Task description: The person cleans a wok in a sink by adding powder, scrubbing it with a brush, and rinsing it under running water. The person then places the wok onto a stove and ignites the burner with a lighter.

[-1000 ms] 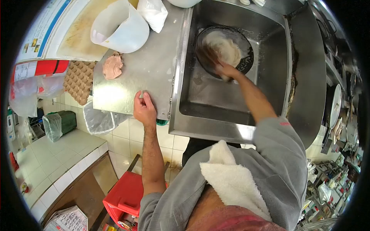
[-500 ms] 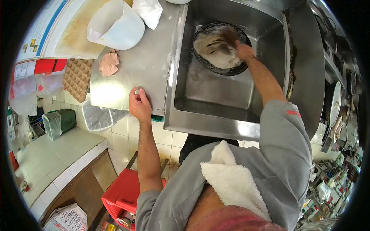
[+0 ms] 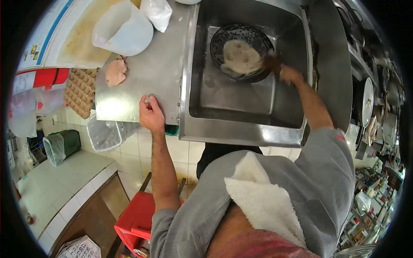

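A dark round pan lies in the steel sink, with cloudy, foamy liquid in it. My right hand is closed on a brown brush-like tool, blurred by motion, at the pan's right edge. On the front edge of the steel counter rests my left hand, its fingers curled and the thumb up; whether anything small is in it cannot be made out. A pinkish flat piece lies on the counter beyond that hand.
A white plastic tub and a white bag stand at the counter's back. Egg trays and a lined bin are at the left. A red stool stands below. Pans hang at the right.
The brush-like tool in my right hand has swept from the pan's left part to its right edge. The liquid has shifted in the pan. My left hand stays at the counter's edge.
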A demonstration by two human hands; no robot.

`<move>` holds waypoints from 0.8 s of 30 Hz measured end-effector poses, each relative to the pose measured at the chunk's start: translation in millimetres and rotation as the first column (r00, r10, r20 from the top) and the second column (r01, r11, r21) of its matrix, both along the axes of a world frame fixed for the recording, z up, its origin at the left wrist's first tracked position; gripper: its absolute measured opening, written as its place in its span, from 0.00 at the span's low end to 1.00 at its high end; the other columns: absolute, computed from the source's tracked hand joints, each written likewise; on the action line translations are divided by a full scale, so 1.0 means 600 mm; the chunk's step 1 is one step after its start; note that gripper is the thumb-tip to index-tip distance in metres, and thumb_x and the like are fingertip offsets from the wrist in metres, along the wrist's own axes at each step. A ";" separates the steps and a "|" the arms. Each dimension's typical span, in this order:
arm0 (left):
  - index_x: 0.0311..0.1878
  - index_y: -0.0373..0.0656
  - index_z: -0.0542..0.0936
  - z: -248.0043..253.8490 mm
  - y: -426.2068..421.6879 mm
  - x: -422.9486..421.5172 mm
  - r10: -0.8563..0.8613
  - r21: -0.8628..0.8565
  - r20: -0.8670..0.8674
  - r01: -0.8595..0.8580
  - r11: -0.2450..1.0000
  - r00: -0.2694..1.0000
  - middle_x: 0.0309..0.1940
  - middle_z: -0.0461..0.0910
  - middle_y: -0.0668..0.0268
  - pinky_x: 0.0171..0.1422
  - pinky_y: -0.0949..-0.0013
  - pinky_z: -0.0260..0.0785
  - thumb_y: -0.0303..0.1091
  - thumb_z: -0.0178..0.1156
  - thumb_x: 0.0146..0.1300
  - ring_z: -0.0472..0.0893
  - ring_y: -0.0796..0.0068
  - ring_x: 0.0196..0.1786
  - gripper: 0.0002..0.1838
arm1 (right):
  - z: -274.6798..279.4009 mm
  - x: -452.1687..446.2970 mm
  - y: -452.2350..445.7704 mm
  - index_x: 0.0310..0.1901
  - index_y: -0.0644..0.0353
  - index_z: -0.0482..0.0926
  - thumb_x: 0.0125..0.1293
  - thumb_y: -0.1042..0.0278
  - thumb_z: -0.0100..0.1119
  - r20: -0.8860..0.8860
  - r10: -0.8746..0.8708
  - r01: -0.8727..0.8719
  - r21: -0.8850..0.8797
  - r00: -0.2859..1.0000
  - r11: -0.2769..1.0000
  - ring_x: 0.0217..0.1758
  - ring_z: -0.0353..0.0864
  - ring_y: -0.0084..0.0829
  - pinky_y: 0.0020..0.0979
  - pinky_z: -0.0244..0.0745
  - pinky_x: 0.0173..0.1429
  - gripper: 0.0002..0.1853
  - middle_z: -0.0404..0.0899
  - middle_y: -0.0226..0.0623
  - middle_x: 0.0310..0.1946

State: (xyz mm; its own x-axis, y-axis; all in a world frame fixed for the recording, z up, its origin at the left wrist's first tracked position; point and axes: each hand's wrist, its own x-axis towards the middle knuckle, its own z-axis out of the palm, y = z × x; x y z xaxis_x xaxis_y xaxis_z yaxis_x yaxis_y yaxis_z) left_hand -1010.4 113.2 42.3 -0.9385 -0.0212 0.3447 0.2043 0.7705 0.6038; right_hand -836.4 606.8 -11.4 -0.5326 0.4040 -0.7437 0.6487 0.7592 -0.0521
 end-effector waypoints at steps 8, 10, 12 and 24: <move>0.43 0.41 0.77 -0.008 0.000 0.004 0.000 0.044 0.022 -0.001 0.999 1.000 0.16 0.72 0.69 0.26 0.68 0.65 0.41 0.58 0.58 0.72 0.73 0.19 0.15 | 0.070 -0.074 -0.099 0.67 0.48 0.51 0.61 0.60 0.46 -0.152 -0.131 0.169 0.272 0.980 0.947 0.57 0.69 0.46 0.41 0.64 0.59 0.32 0.69 0.52 0.54; 0.43 0.41 0.77 -0.013 -0.003 0.000 0.005 0.058 0.032 -0.006 0.998 0.999 0.17 0.73 0.69 0.26 0.68 0.65 0.41 0.58 0.58 0.72 0.73 0.20 0.15 | -0.016 -0.036 -0.103 0.68 0.50 0.47 0.63 0.57 0.46 -0.087 -0.323 0.333 0.151 0.942 0.931 0.63 0.62 0.48 0.42 0.58 0.64 0.33 0.62 0.53 0.60; 0.43 0.41 0.77 -0.006 -0.002 0.000 0.022 0.037 0.035 -0.023 0.999 0.999 0.17 0.73 0.69 0.27 0.68 0.65 0.41 0.58 0.58 0.72 0.73 0.20 0.15 | -0.097 0.003 -0.142 0.68 0.56 0.46 0.62 0.57 0.50 -0.110 -0.286 0.282 -0.055 0.952 0.958 0.65 0.58 0.48 0.40 0.55 0.66 0.36 0.56 0.51 0.63; 0.43 0.39 0.77 0.000 0.010 -0.001 0.004 0.031 0.045 -0.006 0.999 0.999 0.17 0.72 0.68 0.26 0.72 0.64 0.40 0.58 0.59 0.71 0.76 0.20 0.15 | -0.166 -0.139 -0.201 0.67 0.58 0.49 0.56 0.50 0.58 -0.318 -0.445 0.357 -0.299 0.837 0.885 0.68 0.52 0.42 0.36 0.51 0.68 0.42 0.54 0.45 0.66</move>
